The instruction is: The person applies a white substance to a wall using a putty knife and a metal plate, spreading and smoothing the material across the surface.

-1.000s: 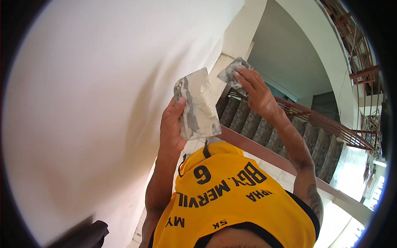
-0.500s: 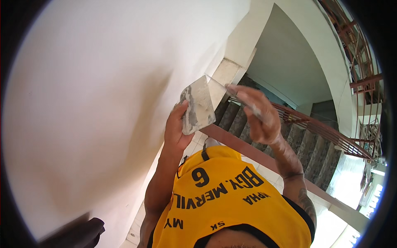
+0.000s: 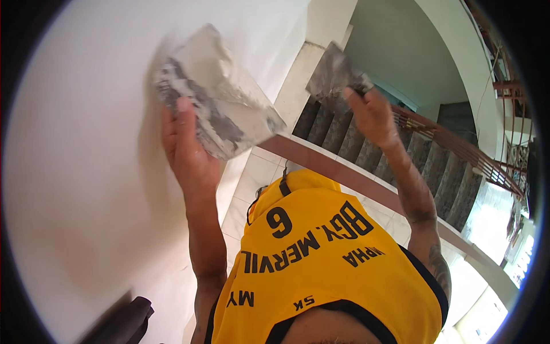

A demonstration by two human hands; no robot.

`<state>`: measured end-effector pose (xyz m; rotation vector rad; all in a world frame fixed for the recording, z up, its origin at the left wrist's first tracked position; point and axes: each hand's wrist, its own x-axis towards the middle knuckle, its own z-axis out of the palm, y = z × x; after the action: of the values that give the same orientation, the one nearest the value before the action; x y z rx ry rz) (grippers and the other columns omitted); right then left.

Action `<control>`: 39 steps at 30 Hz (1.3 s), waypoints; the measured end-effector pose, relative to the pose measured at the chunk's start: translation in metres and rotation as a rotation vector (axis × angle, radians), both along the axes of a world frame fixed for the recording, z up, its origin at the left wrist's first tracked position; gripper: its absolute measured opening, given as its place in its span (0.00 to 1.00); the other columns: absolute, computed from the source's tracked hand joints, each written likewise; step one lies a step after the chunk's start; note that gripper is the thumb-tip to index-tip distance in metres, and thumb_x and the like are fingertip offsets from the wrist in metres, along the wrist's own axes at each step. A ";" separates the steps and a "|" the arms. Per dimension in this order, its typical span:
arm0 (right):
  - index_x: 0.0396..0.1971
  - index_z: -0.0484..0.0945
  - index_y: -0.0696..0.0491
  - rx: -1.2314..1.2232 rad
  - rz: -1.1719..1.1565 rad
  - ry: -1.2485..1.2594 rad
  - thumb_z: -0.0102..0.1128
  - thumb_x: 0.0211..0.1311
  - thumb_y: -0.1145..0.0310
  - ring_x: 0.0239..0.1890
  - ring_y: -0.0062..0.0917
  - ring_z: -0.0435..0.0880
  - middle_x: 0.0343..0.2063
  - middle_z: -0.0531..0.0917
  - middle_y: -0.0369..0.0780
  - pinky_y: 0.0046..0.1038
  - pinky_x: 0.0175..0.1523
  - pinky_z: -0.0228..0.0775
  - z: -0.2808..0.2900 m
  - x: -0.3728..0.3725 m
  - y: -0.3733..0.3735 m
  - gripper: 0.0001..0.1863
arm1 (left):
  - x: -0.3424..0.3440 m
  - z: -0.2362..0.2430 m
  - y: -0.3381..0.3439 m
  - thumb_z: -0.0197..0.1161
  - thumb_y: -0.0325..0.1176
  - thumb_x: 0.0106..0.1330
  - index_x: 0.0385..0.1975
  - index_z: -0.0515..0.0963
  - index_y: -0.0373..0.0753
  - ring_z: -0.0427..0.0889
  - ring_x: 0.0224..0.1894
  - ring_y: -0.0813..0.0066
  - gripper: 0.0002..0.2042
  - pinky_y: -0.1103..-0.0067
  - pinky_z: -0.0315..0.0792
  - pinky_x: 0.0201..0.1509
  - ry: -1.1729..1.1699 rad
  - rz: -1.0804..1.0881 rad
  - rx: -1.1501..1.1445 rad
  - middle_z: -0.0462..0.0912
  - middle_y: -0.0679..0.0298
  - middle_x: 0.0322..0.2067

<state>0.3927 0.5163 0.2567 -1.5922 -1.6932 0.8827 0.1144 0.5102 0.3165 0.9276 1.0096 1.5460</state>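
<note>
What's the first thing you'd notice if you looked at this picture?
The bright yellow shirt at the bottom middle stands out first. Above it, the left hand holds a flat board smeared with grey-white plaster up against the white wall. The right hand grips a plaster-stained trowel, with a staircase curving behind it.

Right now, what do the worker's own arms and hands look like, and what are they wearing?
Both arms are bare: no sleeves, no gloves on the left hand or the right hand. The right forearm carries dark tattoo markings. The yellow sleeveless jersey has black trim and black lettering.
</note>
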 end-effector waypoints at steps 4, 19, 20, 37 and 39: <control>0.31 0.75 0.63 -0.288 -0.052 0.830 0.51 0.61 0.71 0.32 0.26 0.81 0.32 0.81 0.43 0.28 0.41 0.74 0.003 0.008 0.007 0.09 | -0.004 0.006 0.019 0.51 0.36 0.69 0.58 0.59 0.31 0.66 0.57 0.70 0.23 0.71 0.61 0.60 0.377 0.082 0.351 0.66 0.59 0.56; 0.33 0.73 0.62 -0.869 -0.196 1.874 0.50 0.55 0.77 0.35 0.32 0.82 0.31 0.80 0.43 0.34 0.49 0.74 -0.004 -0.021 0.023 0.07 | 0.040 -0.057 0.045 0.52 0.33 0.68 0.39 0.73 0.28 0.73 0.26 0.78 0.12 0.85 0.66 0.26 0.725 0.030 0.632 0.79 0.53 0.36; 0.33 0.73 0.62 -0.874 -0.193 1.878 0.50 0.55 0.77 0.35 0.32 0.82 0.31 0.80 0.43 0.34 0.49 0.74 -0.001 -0.021 0.023 0.07 | 0.046 -0.053 0.047 0.51 0.33 0.69 0.40 0.72 0.30 0.78 0.31 0.69 0.11 0.80 0.71 0.32 0.635 -0.081 0.718 0.78 0.48 0.40; 0.46 0.65 0.69 -0.938 -0.087 1.844 0.50 0.56 0.80 0.43 0.32 0.80 0.40 0.75 0.49 0.35 0.54 0.72 -0.023 -0.027 0.032 0.17 | -0.002 -0.079 0.034 0.67 0.28 0.51 0.40 0.66 0.38 0.72 0.55 0.45 0.19 0.61 0.68 0.58 0.827 -0.417 0.707 0.75 0.43 0.48; 0.46 0.65 0.69 -0.958 -0.109 1.814 0.50 0.56 0.80 0.44 0.32 0.79 0.41 0.75 0.49 0.35 0.54 0.72 -0.026 -0.031 0.031 0.18 | -0.008 -0.083 0.031 0.67 0.28 0.51 0.39 0.66 0.38 0.71 0.55 0.44 0.19 0.60 0.67 0.58 0.822 -0.406 0.666 0.75 0.43 0.49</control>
<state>0.3621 0.5469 0.2307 -0.5431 0.1782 2.1853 0.1067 0.5408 0.2333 2.2030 0.7447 1.1482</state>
